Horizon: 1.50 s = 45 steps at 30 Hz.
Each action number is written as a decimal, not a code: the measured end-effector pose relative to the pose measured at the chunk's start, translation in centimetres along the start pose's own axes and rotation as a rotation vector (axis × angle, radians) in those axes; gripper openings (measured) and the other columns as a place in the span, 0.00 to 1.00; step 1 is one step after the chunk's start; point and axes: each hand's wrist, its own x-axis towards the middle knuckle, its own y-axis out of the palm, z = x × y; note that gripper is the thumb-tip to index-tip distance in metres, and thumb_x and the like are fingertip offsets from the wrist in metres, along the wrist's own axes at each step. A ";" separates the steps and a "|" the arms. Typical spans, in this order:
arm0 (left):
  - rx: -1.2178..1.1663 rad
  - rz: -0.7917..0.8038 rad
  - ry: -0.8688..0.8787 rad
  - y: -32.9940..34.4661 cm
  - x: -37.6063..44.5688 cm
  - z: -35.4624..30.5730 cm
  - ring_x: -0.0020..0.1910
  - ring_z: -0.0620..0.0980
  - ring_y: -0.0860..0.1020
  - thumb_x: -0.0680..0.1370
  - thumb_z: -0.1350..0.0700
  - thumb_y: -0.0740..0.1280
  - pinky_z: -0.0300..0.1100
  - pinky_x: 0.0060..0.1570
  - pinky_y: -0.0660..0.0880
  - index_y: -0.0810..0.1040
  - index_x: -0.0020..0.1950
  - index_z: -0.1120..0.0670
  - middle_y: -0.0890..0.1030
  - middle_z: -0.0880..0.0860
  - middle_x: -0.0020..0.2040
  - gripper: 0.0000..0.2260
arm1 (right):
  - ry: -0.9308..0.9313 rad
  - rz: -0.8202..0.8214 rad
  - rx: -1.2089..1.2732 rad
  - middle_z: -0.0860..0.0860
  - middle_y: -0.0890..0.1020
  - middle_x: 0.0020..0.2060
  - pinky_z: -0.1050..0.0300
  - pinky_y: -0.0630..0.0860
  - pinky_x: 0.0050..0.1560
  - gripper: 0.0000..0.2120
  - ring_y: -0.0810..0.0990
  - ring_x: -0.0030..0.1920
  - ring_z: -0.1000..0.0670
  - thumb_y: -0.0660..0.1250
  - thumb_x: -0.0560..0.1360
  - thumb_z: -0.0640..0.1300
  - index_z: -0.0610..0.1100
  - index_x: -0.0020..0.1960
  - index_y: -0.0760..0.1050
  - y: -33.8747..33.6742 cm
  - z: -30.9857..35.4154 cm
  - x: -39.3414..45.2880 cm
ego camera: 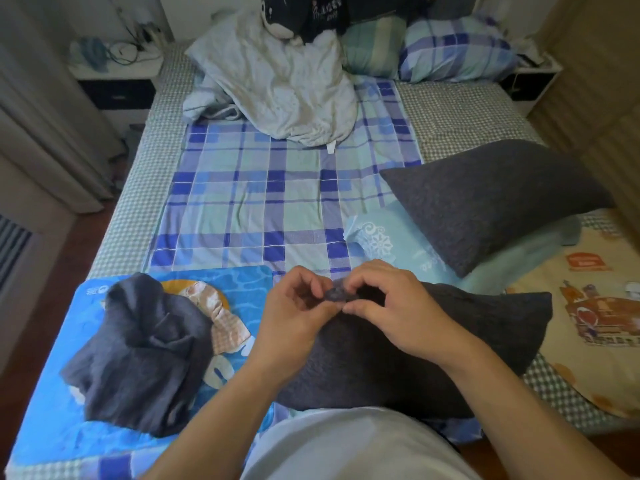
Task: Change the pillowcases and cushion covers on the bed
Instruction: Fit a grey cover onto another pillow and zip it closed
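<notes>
A dark grey cushion (pixel 433 358) lies at the near edge of the bed, right in front of me. My left hand (pixel 294 317) and my right hand (pixel 391 306) meet at its upper left corner, and both pinch the cover's corner fabric (pixel 336 295) between fingers and thumb. A second dark grey cushion (pixel 491 199) leans on a light blue pillow (pixel 388 240) to the right. A loose dark grey cover (pixel 138 351) lies crumpled on a blue printed cushion (pixel 52 410) at the near left.
A bare whitish pillow (pixel 287 84) rests at the middle back, with plaid pillows (pixel 453 50) and a black plush toy (pixel 294 15) at the headboard. A blue plaid sheet (pixel 259 195) covers the bed's middle. A cream printed blanket (pixel 588 306) lies at the right. Nightstands flank the bed.
</notes>
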 end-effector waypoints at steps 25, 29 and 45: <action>0.650 -0.060 -0.027 0.5 -2.9 -3.0 0.34 0.42 0.72 0.69 0.65 0.75 0.34 0.38 0.70 0.77 0.40 0.52 0.78 0.51 0.36 0.11 | -0.180 -0.082 -0.085 0.56 0.80 0.41 0.58 0.74 0.49 0.07 0.76 0.45 0.56 0.72 0.71 0.35 0.45 0.46 0.79 2.3 -0.1 -1.0; 0.761 0.028 0.052 0.7 -2.7 -4.6 0.31 0.42 0.70 0.68 0.66 0.74 0.32 0.34 0.67 0.73 0.34 0.49 0.73 0.46 0.30 0.15 | -0.170 -0.080 -0.087 0.56 0.80 0.42 0.61 0.73 0.49 0.06 0.76 0.45 0.57 0.72 0.73 0.38 0.45 0.48 0.80 2.0 -0.3 -1.4; 0.931 0.000 -0.586 -0.8 -3.2 20.3 0.67 0.63 0.74 0.78 0.52 0.71 0.48 0.65 0.70 0.67 0.77 0.53 0.74 0.63 0.69 0.29 | 1.323 -0.068 0.045 0.42 0.59 0.79 0.42 0.66 0.72 0.34 0.64 0.75 0.38 0.63 0.82 0.52 0.46 0.81 0.51 -4.9 -27.8 -20.4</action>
